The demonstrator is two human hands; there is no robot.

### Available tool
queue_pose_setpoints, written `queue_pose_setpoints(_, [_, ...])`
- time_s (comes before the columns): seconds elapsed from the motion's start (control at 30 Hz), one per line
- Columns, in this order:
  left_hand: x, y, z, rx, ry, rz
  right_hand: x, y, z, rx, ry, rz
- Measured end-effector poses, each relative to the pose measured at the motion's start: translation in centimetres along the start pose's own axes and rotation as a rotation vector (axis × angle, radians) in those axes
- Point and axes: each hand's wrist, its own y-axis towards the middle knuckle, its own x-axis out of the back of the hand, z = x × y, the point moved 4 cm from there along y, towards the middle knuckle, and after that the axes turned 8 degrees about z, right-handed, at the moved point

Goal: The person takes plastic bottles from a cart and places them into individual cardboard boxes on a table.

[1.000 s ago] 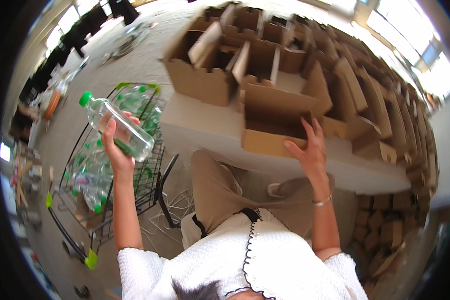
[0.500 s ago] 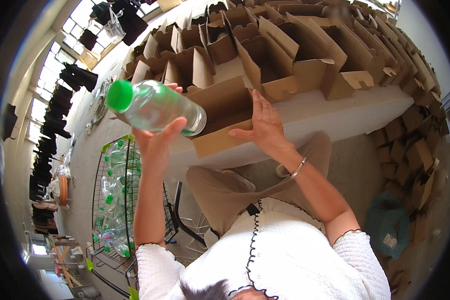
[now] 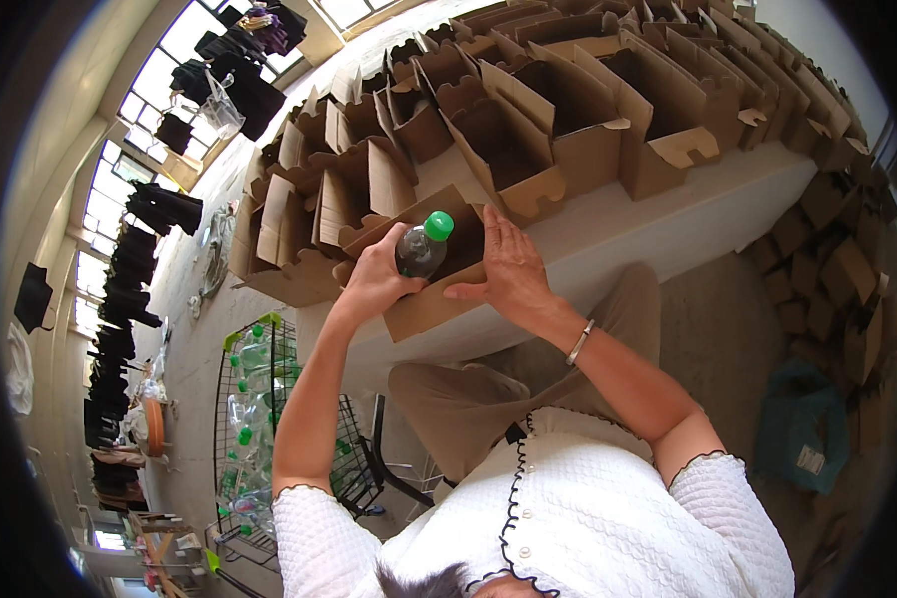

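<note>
A clear plastic bottle (image 3: pixel 421 255) with a green cap stands upright, its lower part inside an open cardboard box (image 3: pixel 419 312). Fingers of my left hand (image 3: pixel 377 274) are wrapped round the bottle at the left end of the box. At the right end, my right hand (image 3: pixel 513 269) lies with its palm along the cardboard, thumb spread toward the near wall and the other fingers stretched out. How deep the bottle's base sits is hidden by the near wall.
Many open cardboard boxes (image 3: pixel 508 140) stand in rows on a pale raised surface (image 3: pixel 668 214) ahead. On my left is a black wire cart (image 3: pixel 219 419) of green-capped bottles. Small brown boxes (image 3: pixel 817 269) are heaped at right beside a teal bag (image 3: pixel 799 429).
My left hand has brought the bottle rightward and turned it from tilted to upright, lowering it into the box. My right hand stays against the box's right end.
</note>
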Motion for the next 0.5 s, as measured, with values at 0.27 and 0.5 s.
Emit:
queue_pose_setpoints(0.27, [-2.6, 2.9, 2.6, 0.144, 0.335, 0.147, -0.1, 0.3, 0.1, 0.010, -0.002, 0.034])
queue_pose_setpoints(0.5, [-1.1, 0.0, 1.3, -0.016, 0.264, -0.210, -0.2, 0.3, 0.0, -0.045, 0.051, 0.112])
